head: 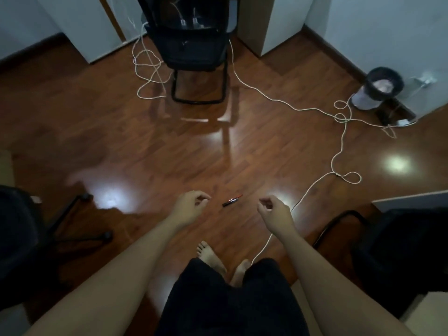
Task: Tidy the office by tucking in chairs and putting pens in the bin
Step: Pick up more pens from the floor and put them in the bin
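Note:
A dark pen (pixel 232 200) with a red end lies on the wooden floor (pixel 169 146), between my two hands. My left hand (pixel 191 206) hovers just left of it, fingers loosely curled and holding nothing. My right hand (pixel 274 209) hangs to the pen's right, fingers also curled and empty. A round bin (pixel 378 89) with a dark rim stands at the far right by the wall. A black chair (pixel 194 44) stands at the far middle, pushed under a desk. Parts of two more black chairs show at the left edge (pixel 21 234) and the right edge (pixel 400 251).
A long white cable (pixel 337 151) loops across the floor from the far chair to the right and down near my bare feet (pixel 218 260). More cable coils (pixel 148 69) lie left of the far chair. White cabinets and desk panels line the back.

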The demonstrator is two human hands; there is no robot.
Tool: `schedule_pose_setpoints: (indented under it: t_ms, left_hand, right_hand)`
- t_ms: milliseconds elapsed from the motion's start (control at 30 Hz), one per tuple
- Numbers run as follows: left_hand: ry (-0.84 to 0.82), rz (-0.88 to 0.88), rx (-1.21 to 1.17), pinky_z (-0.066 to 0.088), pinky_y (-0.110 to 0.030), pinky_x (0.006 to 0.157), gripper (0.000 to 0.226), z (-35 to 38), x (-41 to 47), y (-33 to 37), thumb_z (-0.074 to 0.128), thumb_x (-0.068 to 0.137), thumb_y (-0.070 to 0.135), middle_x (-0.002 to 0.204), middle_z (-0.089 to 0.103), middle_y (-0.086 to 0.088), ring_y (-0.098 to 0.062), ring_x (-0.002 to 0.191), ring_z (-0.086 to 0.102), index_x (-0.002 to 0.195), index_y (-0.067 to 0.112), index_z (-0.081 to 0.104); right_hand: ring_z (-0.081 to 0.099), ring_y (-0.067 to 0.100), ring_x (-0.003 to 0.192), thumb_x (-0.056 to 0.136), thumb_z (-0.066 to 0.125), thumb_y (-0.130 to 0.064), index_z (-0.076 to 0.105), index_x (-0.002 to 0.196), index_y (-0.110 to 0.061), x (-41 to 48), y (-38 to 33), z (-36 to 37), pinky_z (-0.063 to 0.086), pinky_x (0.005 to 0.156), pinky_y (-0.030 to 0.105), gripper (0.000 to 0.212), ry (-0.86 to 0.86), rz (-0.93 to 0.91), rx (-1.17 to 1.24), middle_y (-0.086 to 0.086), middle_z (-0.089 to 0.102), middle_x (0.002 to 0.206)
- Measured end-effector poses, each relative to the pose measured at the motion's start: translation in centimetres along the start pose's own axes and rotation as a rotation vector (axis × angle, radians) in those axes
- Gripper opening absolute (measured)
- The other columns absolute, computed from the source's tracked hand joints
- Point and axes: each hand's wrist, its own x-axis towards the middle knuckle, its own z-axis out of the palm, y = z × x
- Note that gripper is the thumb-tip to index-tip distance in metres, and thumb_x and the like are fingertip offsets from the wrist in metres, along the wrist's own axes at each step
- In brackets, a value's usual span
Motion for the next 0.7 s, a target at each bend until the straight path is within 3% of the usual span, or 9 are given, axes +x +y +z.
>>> schedule_pose_setpoints:
  t_ms: [200, 267, 367, 467, 600, 700]
  left_hand:
    - [-0.060, -0.070, 0.036, 0.050, -0.024, 0.087, 0.023, 1.7, 6.0, -0.1, 0.064, 0.106, 0.023, 0.123, 0.079, -0.002, -0.020, 0.111, 0.074, 0.121, 0.016, 0.080]
    - [-0.073, -0.099, 0.026, 0.054, -0.028, 0.092, 0.022, 2.7, 8.3, -0.6, 0.064, 0.105, 0.024, 0.120, 0.080, -0.001, -0.019, 0.111, 0.074, 0.119, 0.018, 0.080]
    - [-0.058, -0.159, 0.000, 0.056, -0.033, 0.096, 0.020, 5.3, 12.1, -2.1, 0.064, 0.106, 0.028, 0.119, 0.080, 0.002, -0.017, 0.111, 0.074, 0.117, 0.023, 0.080]
    - [-0.048, -0.187, -0.011, 0.054, -0.037, 0.102, 0.019, 9.2, 16.7, -4.7, 0.064, 0.105, 0.028, 0.118, 0.080, 0.003, -0.018, 0.110, 0.073, 0.116, 0.024, 0.079]
    - [-0.060, -0.215, -0.030, 0.051, -0.044, 0.108, 0.018, 16.8, 23.8, -10.5, 0.065, 0.105, 0.028, 0.115, 0.080, 0.005, -0.017, 0.108, 0.073, 0.115, 0.024, 0.079]
    - [-0.073, -0.246, -0.037, 0.051, -0.046, 0.107, 0.014, 23.7, 29.9, -16.5, 0.069, 0.101, 0.025, 0.110, 0.082, 0.003, -0.020, 0.105, 0.075, 0.109, 0.024, 0.081]
  right_hand:
    - [0.067, 0.015, 0.097, 0.099, 0.072, -0.025, 0.074, 0.120, -0.010, 5.7, 1.8, 1.3, 0.043, 0.082, 0.020, 0.025, -0.056, 0.099, -0.021, 0.001, 0.075, 0.106]
    - [0.071, 0.017, 0.098, 0.098, 0.073, -0.027, 0.074, 0.118, -0.012, 8.2, 2.9, 2.1, 0.052, 0.090, 0.026, 0.025, -0.081, 0.124, -0.018, -0.004, 0.072, 0.100]
    - [0.075, 0.018, 0.100, 0.087, 0.069, -0.051, 0.075, 0.111, -0.025, 13.0, 6.8, 4.5, 0.059, 0.099, 0.044, 0.036, -0.121, 0.150, -0.024, -0.010, 0.076, 0.096]
    - [0.076, 0.017, 0.099, 0.076, 0.059, -0.067, 0.073, 0.107, -0.033, 19.3, 12.8, 8.6, 0.060, 0.097, 0.045, 0.048, -0.110, 0.162, -0.019, -0.014, 0.077, 0.094]
    - [0.074, 0.021, 0.102, 0.088, 0.070, -0.046, 0.071, 0.105, -0.032, 26.6, 17.4, 14.3, 0.059, 0.099, 0.046, 0.022, -0.137, 0.191, 0.039, -0.012, 0.074, 0.095]
    - [0.074, 0.022, 0.103, 0.093, 0.075, -0.035, 0.072, 0.107, -0.027, 32.3, 22.7, 20.6, 0.057, 0.102, 0.044, 0.017, -0.155, 0.229, 0.068, -0.011, 0.072, 0.093]
